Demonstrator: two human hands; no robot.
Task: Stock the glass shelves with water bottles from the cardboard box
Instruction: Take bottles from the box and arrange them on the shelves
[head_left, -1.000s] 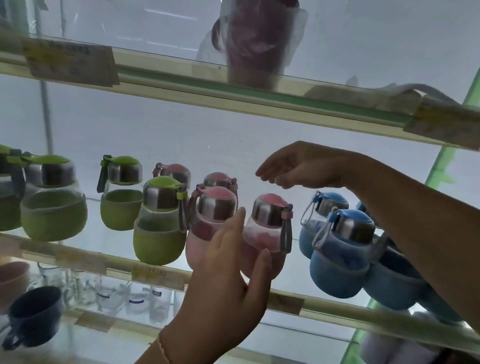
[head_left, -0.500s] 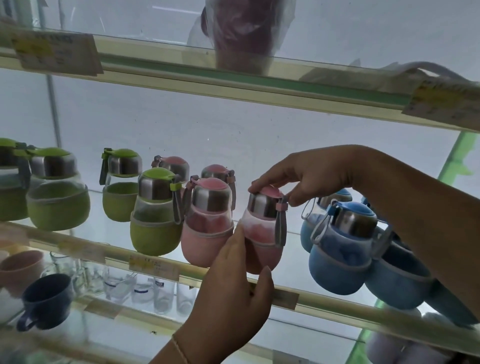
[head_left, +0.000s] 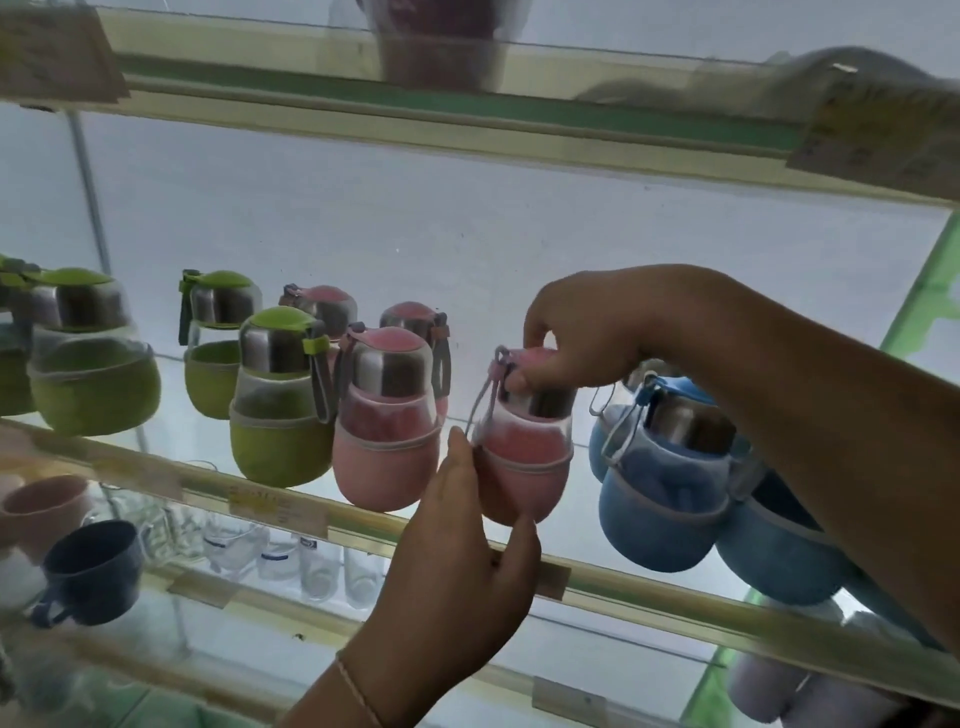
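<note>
From the head view, we hold one pink bottle (head_left: 524, 447) upright on the glass shelf (head_left: 649, 582), cap up and leaning slightly left. Our right hand (head_left: 587, 327) pinches its cap; our left hand (head_left: 462, 571) cups its base with thumb and fingers curled around. We count four pink bottles, four green bottles (head_left: 280, 400) and about four blue bottles (head_left: 670, 483).

The price tags (head_left: 278, 506) on the shelf edges (head_left: 675, 584) are too blurred to read.
</note>
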